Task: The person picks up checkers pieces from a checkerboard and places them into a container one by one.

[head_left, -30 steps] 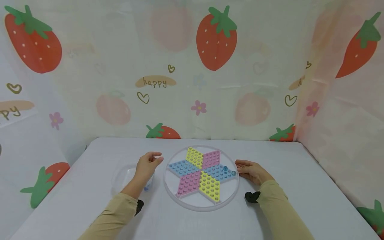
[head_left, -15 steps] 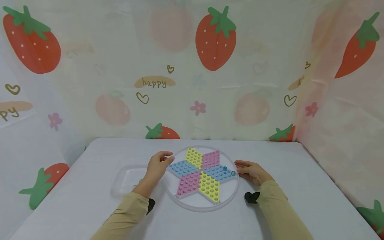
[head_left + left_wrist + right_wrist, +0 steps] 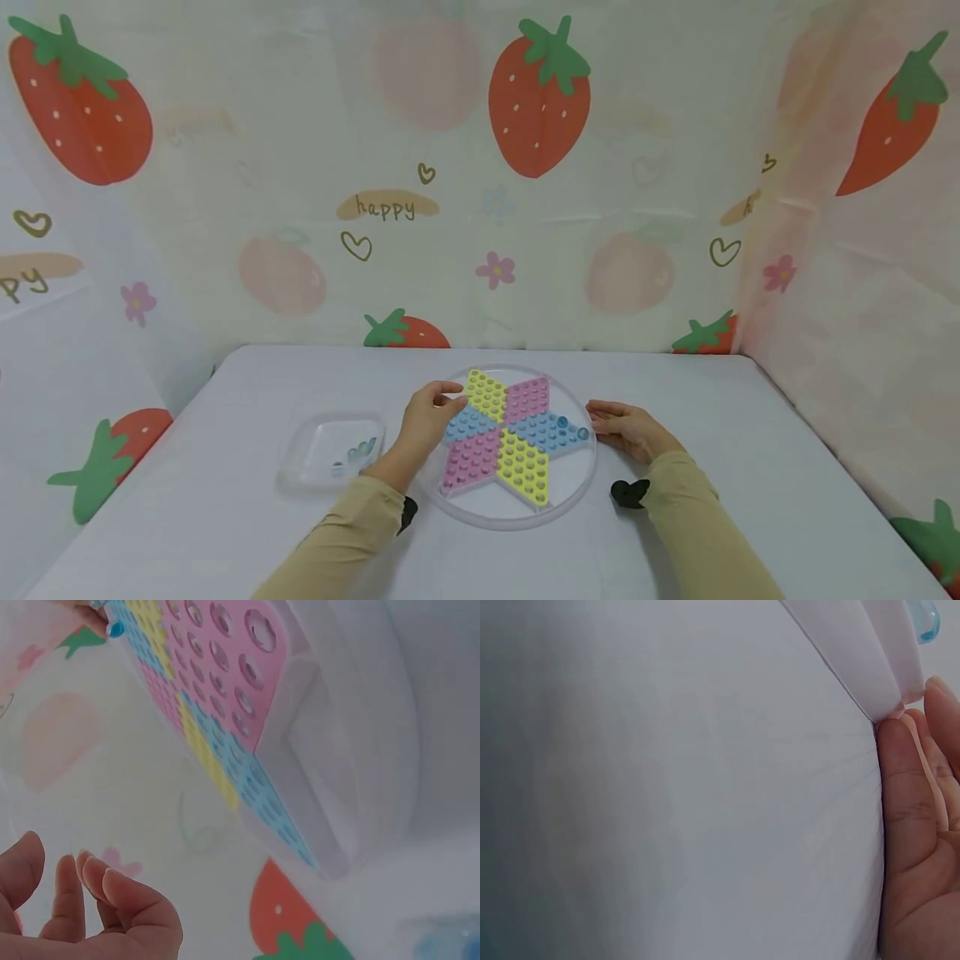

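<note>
A round Chinese checkers board (image 3: 475, 515) lies on the table, its star split into yellow, pink and blue points. A few blue marbles (image 3: 583, 433) sit on its right blue point. My left hand (image 3: 423, 425) hovers over the board's left side, thumb and fingers bent towards each other. In the left wrist view no marble shows at the left fingertips (image 3: 112, 877), though something small could be hidden there. On the right, my right hand (image 3: 633, 429) rests its fairly straight fingers against the board's rim; the right wrist view shows the fingertips (image 3: 900, 735) touching that edge.
A clear plastic tray (image 3: 296, 450) stands left of the board, with several bluish and greenish marbles (image 3: 363, 448) at its right side. White cloth covers the table (image 3: 187, 500). Strawberry-print curtains (image 3: 540, 108) close off the back and sides.
My left hand has travelled right, from beside the tray to above the board's left side, uncovering the marbles in the tray. My right hand has stayed at the rim.
</note>
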